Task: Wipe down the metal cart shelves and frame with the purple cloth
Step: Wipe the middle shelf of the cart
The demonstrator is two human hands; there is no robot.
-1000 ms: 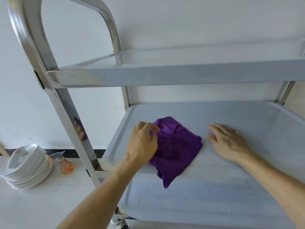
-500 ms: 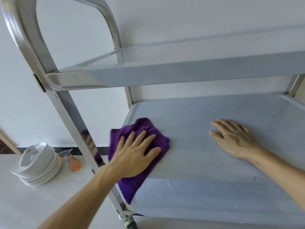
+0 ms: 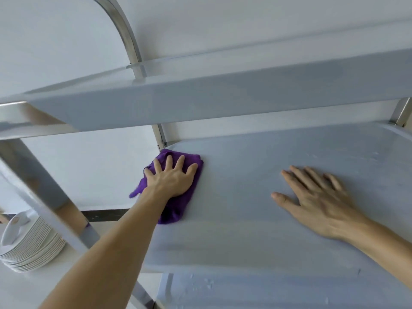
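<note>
The purple cloth [image 3: 176, 208] lies crumpled at the far left corner of the cart's middle shelf [image 3: 256, 186]. My left hand [image 3: 171, 177] presses flat on top of it, fingers spread toward the back wall. My right hand [image 3: 316, 199] rests palm down on the bare shelf to the right, fingers apart, holding nothing. The top shelf [image 3: 223, 101] runs across just above both hands. The curved steel frame post [image 3: 124, 30] rises at the back left, and a blurred front post [image 3: 40, 192] crosses the left side.
A stack of white plates [image 3: 29, 244] sits on the floor at the lower left, beyond the front post. A white wall stands close behind the cart. The lower shelf [image 3: 267, 293] shows beneath the middle one.
My left hand flattened onto the cloth and pushed it from the shelf's left front edge back to the far left corner. My right hand stayed flat on the shelf. The view moved closer.
</note>
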